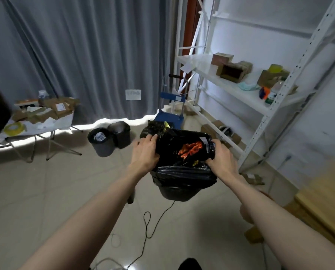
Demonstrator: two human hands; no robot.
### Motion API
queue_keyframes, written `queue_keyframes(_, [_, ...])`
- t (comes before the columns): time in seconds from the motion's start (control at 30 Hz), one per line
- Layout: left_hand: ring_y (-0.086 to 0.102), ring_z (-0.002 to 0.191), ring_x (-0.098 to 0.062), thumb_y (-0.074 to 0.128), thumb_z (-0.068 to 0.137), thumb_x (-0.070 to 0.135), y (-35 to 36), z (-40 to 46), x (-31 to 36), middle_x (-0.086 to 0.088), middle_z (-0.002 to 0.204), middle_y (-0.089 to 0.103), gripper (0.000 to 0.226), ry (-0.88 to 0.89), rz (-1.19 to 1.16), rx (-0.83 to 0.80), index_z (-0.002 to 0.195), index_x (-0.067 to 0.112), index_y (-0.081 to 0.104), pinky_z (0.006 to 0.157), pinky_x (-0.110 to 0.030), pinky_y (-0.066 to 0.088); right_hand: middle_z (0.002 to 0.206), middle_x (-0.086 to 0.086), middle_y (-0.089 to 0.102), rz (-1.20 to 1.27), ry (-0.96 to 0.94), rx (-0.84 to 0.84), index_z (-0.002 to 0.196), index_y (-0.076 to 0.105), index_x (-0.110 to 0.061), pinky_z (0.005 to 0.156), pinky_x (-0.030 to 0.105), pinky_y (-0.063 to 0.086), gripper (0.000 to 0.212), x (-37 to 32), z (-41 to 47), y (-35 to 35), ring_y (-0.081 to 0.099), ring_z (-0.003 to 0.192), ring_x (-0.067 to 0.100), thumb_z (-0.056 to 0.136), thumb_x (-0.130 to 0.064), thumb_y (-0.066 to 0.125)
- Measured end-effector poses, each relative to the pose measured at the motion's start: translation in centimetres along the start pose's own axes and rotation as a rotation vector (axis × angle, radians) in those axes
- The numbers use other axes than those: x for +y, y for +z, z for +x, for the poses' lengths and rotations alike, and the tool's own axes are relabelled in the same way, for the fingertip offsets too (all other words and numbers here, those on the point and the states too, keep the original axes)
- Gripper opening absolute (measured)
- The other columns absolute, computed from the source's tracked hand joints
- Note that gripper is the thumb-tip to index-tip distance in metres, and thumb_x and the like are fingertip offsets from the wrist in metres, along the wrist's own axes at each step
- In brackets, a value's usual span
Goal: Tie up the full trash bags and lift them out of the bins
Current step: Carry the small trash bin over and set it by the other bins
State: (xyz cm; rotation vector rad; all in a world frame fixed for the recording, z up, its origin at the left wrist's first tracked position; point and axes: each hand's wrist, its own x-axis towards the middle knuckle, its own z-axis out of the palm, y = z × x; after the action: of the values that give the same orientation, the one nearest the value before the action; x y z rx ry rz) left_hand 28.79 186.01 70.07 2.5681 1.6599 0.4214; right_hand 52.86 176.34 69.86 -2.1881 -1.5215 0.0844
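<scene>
Two hands on it: our left hand (145, 151) grips one side of the black trash bag (184, 172), our right hand (219, 155) clenches the other. Between our grips sits orange rubbish (191, 150); below them, the bin (179, 192) holds the bag.

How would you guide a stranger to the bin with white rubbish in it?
Find the grey curtain, then the folding table before it. Right of the table stand two dark bins; the nearer round bin shows white rubbish, whereas the square bin behind looks dark inside.

Three bins (179, 189), two hands (145, 151)
</scene>
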Motion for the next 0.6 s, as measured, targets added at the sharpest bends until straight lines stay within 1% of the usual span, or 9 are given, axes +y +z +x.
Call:
queue_keyframes(0.07, [0.048,0.123,-0.025,0.061,0.082,0.021,1.6,3.5,0.8,-0.004,0.133,0.051,0.072,0.005,-0.005,-0.021,0.148,0.018,0.034,0.104,-0.038,0.034,0.122,0.006,0.06,-0.021,0.017,-0.007,0.135,0.044,-0.022,0.075,0.04,0.051,0.06,1.7,3.4,1.0,0.061,0.106,0.03,0.082,-0.029,0.071])
queue_keyframes(0.17, [0.047,0.123,-0.024,0.061,0.082,0.023,4.4,9.2,1.3,-0.003,0.134,0.05,0.072,-0.005,0.017,-0.034,0.149,0.018,0.034,0.103,-0.036,0.034,0.126,0.008,0.055,-0.05,-0.011,-0.01,0.137,0.045,-0.019,0.083,0.04,0.05,0.066,4.2,9.4,3.3,0.055,0.112,0.028,0.079,-0.032,0.074])
queue_keyframes(0.3, [0.048,0.123,-0.024,0.059,0.082,0.022,7.5,17.5,1.6,-0.003,0.132,0.05,0.07,-0.049,0.03,-0.033,0.147,0.017,0.035,0.102,-0.036,0.035,0.127,0.008,0.052,-0.026,-0.01,-0.043,0.137,0.046,-0.017,0.088,0.042,0.05,0.073,6.3,18.8,6.5,0.052,0.115,0.027,0.072,-0.024,0.079])
queue_keyframes(0.4, [0.049,0.121,-0.023,0.058,0.082,0.022,8.5,23.1,1.5,-0.002,0.128,0.05,0.068,-0.109,0.031,-0.046,0.146,0.017,0.035,0.103,-0.035,0.035,0.125,0.007,0.052,0.011,-0.044,-0.067,0.137,0.046,-0.015,0.092,0.04,0.048,0.073,6.9,25.5,8.6,0.049,0.118,0.026,0.072,-0.018,0.079])
queue_keyframes(0.47, [0.048,0.121,-0.022,0.058,0.082,0.02,9.2,26.2,1.2,-0.001,0.127,0.05,0.067,-0.149,0.049,-0.028,0.145,0.017,0.036,0.103,-0.034,0.034,0.126,0.006,0.052,0.016,-0.106,-0.083,0.138,0.045,-0.015,0.089,0.039,0.048,0.071,6.8,29.7,9.9,0.048,0.118,0.025,0.074,-0.017,0.078])
queue_keyframes(0.6, [0.049,0.121,-0.022,0.059,0.08,0.018,10.0,30.6,-1.7,-0.001,0.128,0.049,0.069,-0.258,0.052,-0.018,0.144,0.016,0.035,0.105,-0.035,0.035,0.126,0.008,0.054,0.052,-0.175,-0.138,0.133,0.05,-0.01,0.091,0.04,0.049,0.065,5.0,37.1,13.8,0.05,0.116,0.026,0.074,-0.016,0.078])
